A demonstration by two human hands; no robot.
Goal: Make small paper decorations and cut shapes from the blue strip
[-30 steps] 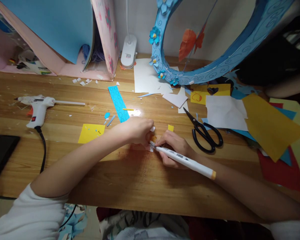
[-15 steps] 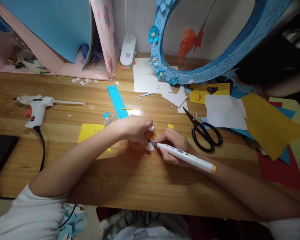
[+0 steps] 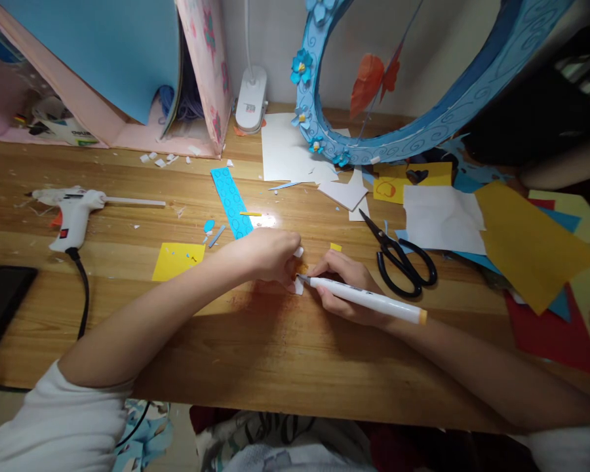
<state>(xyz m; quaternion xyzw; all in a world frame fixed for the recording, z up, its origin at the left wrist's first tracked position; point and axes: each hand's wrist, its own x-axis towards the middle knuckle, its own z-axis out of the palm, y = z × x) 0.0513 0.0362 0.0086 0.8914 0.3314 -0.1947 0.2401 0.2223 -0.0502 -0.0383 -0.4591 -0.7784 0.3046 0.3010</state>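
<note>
My right hand [image 3: 347, 282] grips a white marker [image 3: 368, 299] with an orange end cap, its tip pointing left. That tip meets a small paper piece [image 3: 299, 286], partly white and partly orange, low over the wooden desk. My left hand [image 3: 275, 257] pinches the piece between thumb and fingers, which hide much of it. Just beyond the left wrist lies a blue paper strip [image 3: 230, 200] with drawn circles, a thin yellow strip [image 3: 250, 214] across its end. A yellow paper scrap [image 3: 335, 247] rests near my right fingers.
Black scissors [image 3: 398, 259] lie right of my right hand. Coloured paper sheets [image 3: 531, 242] pile up at the right. A hot glue gun [image 3: 73, 213] lies at the left. At the back stand a blue ring frame [image 3: 307, 98] with paper flowers and a pink shelf [image 3: 209, 85].
The marker's back end has swung slightly up and away from me, with its tip still at the paper piece. My left hand has barely moved.
</note>
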